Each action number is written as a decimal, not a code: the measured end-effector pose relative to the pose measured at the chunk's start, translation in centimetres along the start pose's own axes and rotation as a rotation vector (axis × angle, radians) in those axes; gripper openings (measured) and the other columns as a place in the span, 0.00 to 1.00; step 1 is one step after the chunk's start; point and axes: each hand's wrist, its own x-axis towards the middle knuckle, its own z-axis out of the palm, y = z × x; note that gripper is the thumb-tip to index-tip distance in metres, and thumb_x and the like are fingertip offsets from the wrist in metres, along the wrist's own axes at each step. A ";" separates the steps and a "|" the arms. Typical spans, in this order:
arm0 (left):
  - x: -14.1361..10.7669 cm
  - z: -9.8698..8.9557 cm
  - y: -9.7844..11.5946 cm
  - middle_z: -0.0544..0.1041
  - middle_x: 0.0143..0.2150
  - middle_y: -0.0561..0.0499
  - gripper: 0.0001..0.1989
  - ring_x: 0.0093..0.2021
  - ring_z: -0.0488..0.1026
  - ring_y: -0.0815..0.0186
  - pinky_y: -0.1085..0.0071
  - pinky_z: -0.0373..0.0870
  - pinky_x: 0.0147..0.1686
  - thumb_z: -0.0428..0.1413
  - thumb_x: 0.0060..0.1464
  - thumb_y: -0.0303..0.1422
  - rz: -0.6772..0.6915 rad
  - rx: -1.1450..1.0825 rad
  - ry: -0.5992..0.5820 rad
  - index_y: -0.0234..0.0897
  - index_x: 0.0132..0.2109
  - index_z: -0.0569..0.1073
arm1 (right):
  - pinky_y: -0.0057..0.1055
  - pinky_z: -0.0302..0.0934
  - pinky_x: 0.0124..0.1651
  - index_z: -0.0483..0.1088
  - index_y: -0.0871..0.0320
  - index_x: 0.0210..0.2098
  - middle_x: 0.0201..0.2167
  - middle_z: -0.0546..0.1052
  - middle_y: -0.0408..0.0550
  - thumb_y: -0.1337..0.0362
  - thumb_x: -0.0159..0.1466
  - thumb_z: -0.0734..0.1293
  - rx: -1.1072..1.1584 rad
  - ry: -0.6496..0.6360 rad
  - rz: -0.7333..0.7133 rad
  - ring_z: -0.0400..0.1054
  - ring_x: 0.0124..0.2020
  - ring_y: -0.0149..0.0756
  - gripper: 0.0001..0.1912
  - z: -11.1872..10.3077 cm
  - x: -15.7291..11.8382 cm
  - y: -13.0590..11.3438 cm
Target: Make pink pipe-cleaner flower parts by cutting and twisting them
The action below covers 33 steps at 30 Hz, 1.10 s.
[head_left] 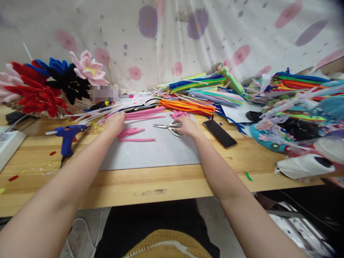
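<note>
My left hand (115,123) is closed at the left of the grey cutting mat (161,154), its fingers curled over long pink pipe cleaners (145,114). How many lie in its grip is hidden. Shorter pink pipe cleaner pieces (131,132) rest on the mat just right of and below that hand. My right hand (186,126) grips the handles of a pair of scissors (163,125), whose blades point left and look slightly parted. Behind the right hand sits a small pile of bent pink pieces (179,114).
A blue glue gun (67,138) stands at left, near fuzzy flowers (40,96). Bundled orange pipe cleaners (186,106) and other colours line the back. A phone (219,133) lies right of the mat, with a white thread cone (303,166) further right.
</note>
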 end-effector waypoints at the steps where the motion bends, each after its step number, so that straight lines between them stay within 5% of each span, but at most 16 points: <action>1: -0.2 -0.1 -0.2 0.75 0.41 0.37 0.16 0.43 0.72 0.53 0.62 0.65 0.37 0.41 0.56 0.28 0.006 -0.009 0.022 0.35 0.45 0.70 | 0.39 0.55 0.50 0.70 0.56 0.47 0.49 0.70 0.53 0.60 0.54 0.67 -0.006 0.044 -0.002 0.60 0.52 0.46 0.21 0.0 0.0 -0.2; 6: -0.9 -0.6 -0.6 0.75 0.42 0.42 0.14 0.44 0.71 0.55 0.64 0.64 0.39 0.45 0.56 0.33 -0.004 -0.066 0.077 0.40 0.41 0.74 | 0.39 0.54 0.52 0.70 0.59 0.46 0.47 0.70 0.54 0.63 0.58 0.64 -0.016 0.168 -0.028 0.60 0.51 0.44 0.16 0.3 0.7 -2.2; 13: -1.4 -1.3 0.0 0.77 0.41 0.45 0.13 0.40 0.72 0.56 0.65 0.64 0.36 0.47 0.54 0.35 -0.090 -0.164 0.052 0.40 0.38 0.76 | 0.39 0.56 0.51 0.68 0.59 0.48 0.48 0.68 0.56 0.66 0.60 0.62 -0.082 0.104 -0.170 0.59 0.52 0.44 0.16 1.4 2.7 -6.9; 19: -1.9 -1.0 0.2 0.76 0.42 0.45 0.15 0.44 0.71 0.58 0.65 0.63 0.41 0.43 0.57 0.31 0.092 -0.125 0.282 0.37 0.40 0.75 | 0.36 0.59 0.47 0.56 0.55 0.60 0.59 0.59 0.54 0.69 0.60 0.59 -0.098 0.120 -0.220 0.57 0.55 0.42 0.28 3.0 4.9 -9.9; 25: -1.7 -0.1 0.1 0.74 0.41 0.41 0.14 0.44 0.68 0.56 0.62 0.61 0.43 0.43 0.58 0.30 0.198 -0.119 0.406 0.35 0.42 0.73 | 0.35 0.57 0.46 0.72 0.58 0.44 0.46 0.71 0.54 0.65 0.65 0.54 -0.197 0.030 -0.183 0.60 0.49 0.42 0.17 3.6 6.7 -11.0; 33: -2.2 -0.2 -1.0 0.73 0.42 0.41 0.16 0.45 0.67 0.56 0.62 0.61 0.42 0.42 0.55 0.26 0.135 -0.091 0.220 0.37 0.43 0.74 | 0.33 0.54 0.44 0.73 0.59 0.41 0.46 0.69 0.54 0.65 0.66 0.53 -0.177 0.271 -0.180 0.58 0.47 0.42 0.18 2.3 6.8 -10.0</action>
